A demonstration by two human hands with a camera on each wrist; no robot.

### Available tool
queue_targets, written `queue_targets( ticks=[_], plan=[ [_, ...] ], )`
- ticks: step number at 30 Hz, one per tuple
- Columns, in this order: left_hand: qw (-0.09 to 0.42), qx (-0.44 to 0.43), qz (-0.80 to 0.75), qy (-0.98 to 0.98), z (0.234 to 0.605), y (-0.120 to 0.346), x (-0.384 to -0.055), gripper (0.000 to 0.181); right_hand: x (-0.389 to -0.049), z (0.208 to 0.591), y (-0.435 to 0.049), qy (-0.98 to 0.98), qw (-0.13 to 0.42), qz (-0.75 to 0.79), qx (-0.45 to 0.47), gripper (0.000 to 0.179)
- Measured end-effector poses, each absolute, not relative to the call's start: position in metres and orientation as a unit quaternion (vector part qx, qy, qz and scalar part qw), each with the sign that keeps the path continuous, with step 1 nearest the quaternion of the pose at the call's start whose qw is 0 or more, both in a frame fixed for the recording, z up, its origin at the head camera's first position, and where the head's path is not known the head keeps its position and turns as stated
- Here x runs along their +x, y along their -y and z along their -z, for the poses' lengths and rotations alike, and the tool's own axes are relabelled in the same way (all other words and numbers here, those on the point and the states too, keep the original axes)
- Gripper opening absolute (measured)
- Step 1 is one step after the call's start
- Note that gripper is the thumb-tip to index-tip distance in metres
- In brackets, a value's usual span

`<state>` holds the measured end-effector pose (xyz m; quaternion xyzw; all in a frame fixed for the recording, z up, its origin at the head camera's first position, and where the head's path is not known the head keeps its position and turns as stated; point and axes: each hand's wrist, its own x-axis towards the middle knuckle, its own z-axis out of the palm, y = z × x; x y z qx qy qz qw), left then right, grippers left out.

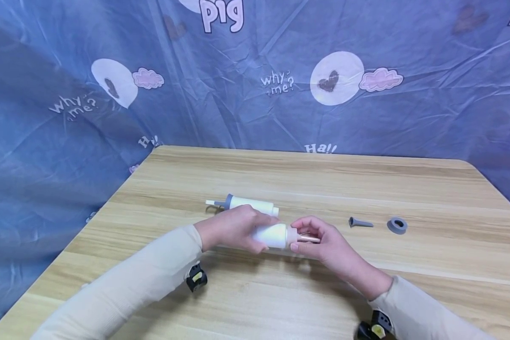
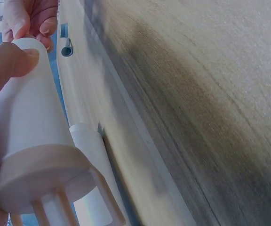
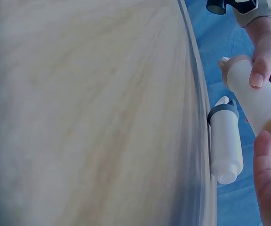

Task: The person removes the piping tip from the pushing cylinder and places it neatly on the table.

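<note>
My left hand (image 1: 233, 229) grips a white cylindrical bottle (image 1: 272, 236) around its body, holding it lying sideways above the table. In the left wrist view, a beige cap (image 2: 43, 176) with thin prongs covers the near end of this bottle, and my thumb (image 2: 25, 61) presses on its side. At the opposite end, my right hand (image 1: 329, 243) pinches a pinkish collar (image 1: 292, 236) between thumb and fingers. A slim pinkish tapered nozzle (image 1: 309, 239) sticks out beyond the collar, partly hidden by the fingers.
A second white bottle (image 1: 252, 205) with a grey-blue cap (image 1: 228, 201) lies just behind the left hand. Farther right on the wooden table (image 1: 306, 177) are a small grey tapered nozzle (image 1: 360, 223) and a grey ring (image 1: 397, 225). A blue printed cloth (image 1: 229, 108) hangs behind.
</note>
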<state>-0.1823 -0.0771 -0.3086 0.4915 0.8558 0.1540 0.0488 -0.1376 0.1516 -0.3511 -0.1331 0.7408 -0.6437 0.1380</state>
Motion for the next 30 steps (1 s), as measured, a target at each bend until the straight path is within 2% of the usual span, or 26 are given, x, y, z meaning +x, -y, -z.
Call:
queue_targets(
  ticks=[10,30],
  plan=[
    [0.053,0.484,-0.152,-0.860,0.3074,0.0780,-0.1826,0.051,-0.1385,0.3509,-0.1507,-0.767,0.090,0.621,-0.136,0.042],
    [0.054,0.468,-0.118,-0.874,0.3094,0.0828,-0.1804,0.055,-0.1389,0.3503,-0.1561,-0.749,0.096,0.641,-0.137,0.046]
  ],
)
